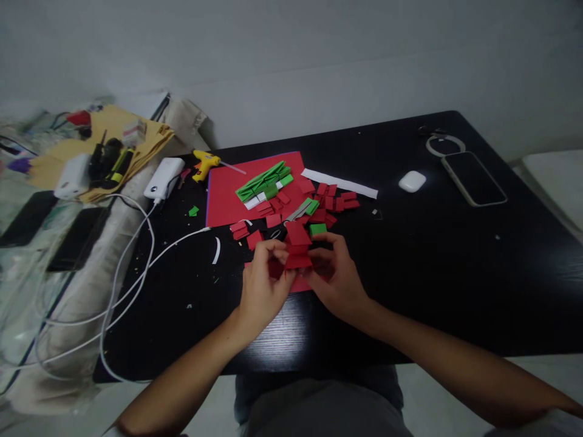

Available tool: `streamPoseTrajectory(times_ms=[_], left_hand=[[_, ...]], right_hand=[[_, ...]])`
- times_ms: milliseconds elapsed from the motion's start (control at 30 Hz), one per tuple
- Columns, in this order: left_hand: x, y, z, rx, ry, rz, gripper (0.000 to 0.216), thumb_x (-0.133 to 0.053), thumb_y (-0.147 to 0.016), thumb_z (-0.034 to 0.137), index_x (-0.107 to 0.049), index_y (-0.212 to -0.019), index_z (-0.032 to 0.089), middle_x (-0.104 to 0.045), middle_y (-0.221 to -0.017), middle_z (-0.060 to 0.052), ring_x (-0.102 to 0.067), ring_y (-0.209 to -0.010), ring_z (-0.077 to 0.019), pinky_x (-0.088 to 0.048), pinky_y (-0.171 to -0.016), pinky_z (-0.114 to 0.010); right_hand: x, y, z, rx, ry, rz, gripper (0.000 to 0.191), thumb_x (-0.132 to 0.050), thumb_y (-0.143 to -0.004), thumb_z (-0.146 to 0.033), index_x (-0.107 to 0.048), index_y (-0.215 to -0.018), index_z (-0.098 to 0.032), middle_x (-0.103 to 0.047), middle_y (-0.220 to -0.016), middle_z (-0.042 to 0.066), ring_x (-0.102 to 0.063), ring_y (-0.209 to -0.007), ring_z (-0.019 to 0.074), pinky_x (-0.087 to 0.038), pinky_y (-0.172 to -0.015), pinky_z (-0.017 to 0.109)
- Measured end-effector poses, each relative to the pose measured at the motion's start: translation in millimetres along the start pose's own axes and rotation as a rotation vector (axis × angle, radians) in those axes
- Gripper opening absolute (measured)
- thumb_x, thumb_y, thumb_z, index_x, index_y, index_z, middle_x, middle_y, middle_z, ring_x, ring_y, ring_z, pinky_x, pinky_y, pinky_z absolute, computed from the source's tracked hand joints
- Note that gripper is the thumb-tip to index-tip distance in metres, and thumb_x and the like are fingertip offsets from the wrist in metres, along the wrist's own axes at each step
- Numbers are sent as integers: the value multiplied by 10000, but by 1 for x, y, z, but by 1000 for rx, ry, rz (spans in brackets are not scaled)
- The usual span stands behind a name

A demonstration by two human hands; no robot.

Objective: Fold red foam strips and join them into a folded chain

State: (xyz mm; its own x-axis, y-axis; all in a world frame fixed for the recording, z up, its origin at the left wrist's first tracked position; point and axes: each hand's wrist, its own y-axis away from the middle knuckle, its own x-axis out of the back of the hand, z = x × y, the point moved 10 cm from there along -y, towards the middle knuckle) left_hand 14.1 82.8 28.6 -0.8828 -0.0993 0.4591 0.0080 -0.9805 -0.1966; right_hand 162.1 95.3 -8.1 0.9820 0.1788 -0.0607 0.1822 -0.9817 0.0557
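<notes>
My left hand point(262, 282) and my right hand point(334, 276) meet over the near middle of the black table point(455, 273). Both pinch a small folded red paper piece point(298, 260) between their fingertips. Just beyond it lie several folded red paper pieces point(334, 201) and a small green piece point(317, 229). Scissors point(291, 220) rest among them. A red paper sheet point(228, 191) lies farther back with folded green strips point(263, 182) on it.
A yellow glue gun point(204, 164) and a white power bank point(164, 178) with white cables point(132, 267) sit at the left. A white paper strip point(339, 182), an earbud case point(412, 181) and a phone point(473, 178) lie at the right. Clutter on brown envelopes point(109, 152) fills the far left.
</notes>
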Motion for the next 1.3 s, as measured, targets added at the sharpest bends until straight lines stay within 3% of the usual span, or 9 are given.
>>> streamPoseTrajectory(times_ms=[200,433,700,1033,1300], left_hand=[[0,1,3,-22,6,9,308,-672,-875,157,-537,-1145,216,-682,-928,-10,-684,-807,-138,-539,-668,-228],[-2,1,4,-23,32,-10,272,-641,-889,135,-539,-1126,221,-685,-907,3,-687,-771,-131,-525,-618,-207],[2,5,4,-52,100,24,304,-663,-853,69,-552,-1087,229,-668,-903,19,-659,-796,-117,-523,-717,-214],[-1,3,3,14,295,77,238,-637,-865,113,-550,-1058,220,-623,-873,12,-608,-772,-125,-493,-706,-223],[2,4,3,11,399,100,273,-726,-802,142,-566,-1011,216,-637,-869,6,-617,-757,-132,-486,-676,-226]], right_hand=[[2,1,-4,6,63,37,477,-698,-813,-187,-441,-1205,-275,-733,-868,-3,-741,-724,196,-585,-641,322],[2,1,-2,43,-16,34,385,-685,-838,-181,-471,-1141,-283,-697,-848,-29,-713,-712,166,-563,-667,305],[2,4,0,17,-89,2,337,-724,-850,-204,-435,-1003,-286,-687,-822,-27,-710,-699,174,-552,-643,296],[-1,7,-26,216,122,-16,255,-643,-846,-135,-637,-1072,-253,-748,-940,20,-750,-817,181,-603,-751,301],[-5,12,-27,281,178,-36,325,-618,-825,-77,-642,-1096,-256,-761,-982,24,-766,-844,184,-616,-790,310]])
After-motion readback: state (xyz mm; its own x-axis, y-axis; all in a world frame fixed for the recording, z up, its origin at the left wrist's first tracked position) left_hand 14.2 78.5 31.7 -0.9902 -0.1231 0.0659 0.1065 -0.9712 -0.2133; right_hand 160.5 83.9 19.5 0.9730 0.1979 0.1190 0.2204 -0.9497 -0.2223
